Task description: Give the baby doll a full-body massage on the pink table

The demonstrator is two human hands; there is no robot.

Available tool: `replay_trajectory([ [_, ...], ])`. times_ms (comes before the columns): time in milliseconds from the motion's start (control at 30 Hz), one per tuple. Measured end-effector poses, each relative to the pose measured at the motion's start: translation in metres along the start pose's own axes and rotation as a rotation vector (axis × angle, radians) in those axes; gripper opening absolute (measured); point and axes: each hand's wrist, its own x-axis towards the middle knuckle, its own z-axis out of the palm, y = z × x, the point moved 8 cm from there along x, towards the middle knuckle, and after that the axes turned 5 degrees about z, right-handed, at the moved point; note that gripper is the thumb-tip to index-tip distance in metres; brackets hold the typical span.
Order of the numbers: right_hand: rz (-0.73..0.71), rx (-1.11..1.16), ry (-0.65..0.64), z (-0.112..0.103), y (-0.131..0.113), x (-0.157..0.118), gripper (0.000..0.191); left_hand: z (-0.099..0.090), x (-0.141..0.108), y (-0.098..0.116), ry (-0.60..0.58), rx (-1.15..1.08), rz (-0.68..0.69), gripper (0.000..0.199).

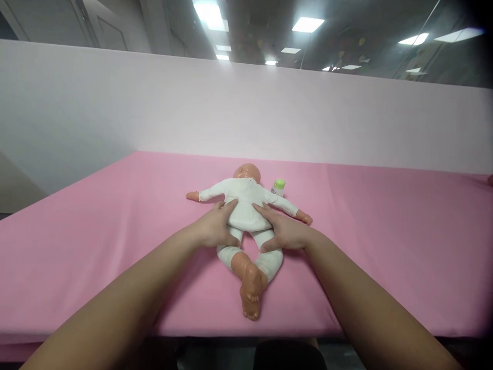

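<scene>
A baby doll with a white cloth body point(248, 208) lies face down on the pink-covered table point(154, 185), its head away from me and its arms stretched out sideways. Its bent legs cross near the feet. My left hand point(217, 224) rests against the left side of the doll's lower body, thumb and fingers spread. On the other side, my right hand point(283, 230) lies against the hip and thigh, its fingers also apart. Neither hand is closed around the doll. Beside the doll's right-hand shoulder stands a small bottle with a green cap point(279, 186).
A plain white wall panel point(231, 113) rises behind the table, with reflective glass point(262, 31) above it showing ceiling lights. At the far right edge, a small part of something reddish point(490, 180) shows. The table's front edge runs below the doll's feet.
</scene>
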Motion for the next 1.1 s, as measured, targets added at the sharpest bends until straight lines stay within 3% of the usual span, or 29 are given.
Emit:
replay_trajectory([
  [533,0.043,-0.209,-0.092,-0.008,0.000,-0.004,0.116,-0.006,-0.004,-0.012,-0.140,0.034,0.078,0.135],
  [700,-0.014,-0.219,-0.026,-0.008,-0.006,-0.007,0.118,-0.011,-0.007,-0.001,-0.068,0.069,0.132,0.128],
  [867,-0.088,-0.240,-0.025,0.000,-0.018,-0.011,0.123,-0.022,-0.022,0.013,-0.031,0.217,0.082,0.113],
  [1000,-0.101,-0.228,0.021,-0.002,-0.028,-0.014,0.110,-0.040,-0.030,0.021,0.081,0.327,0.101,0.091],
  [1100,-0.106,-0.257,0.127,-0.016,-0.034,-0.013,0.095,-0.057,-0.025,0.023,0.227,0.315,0.077,0.069],
])
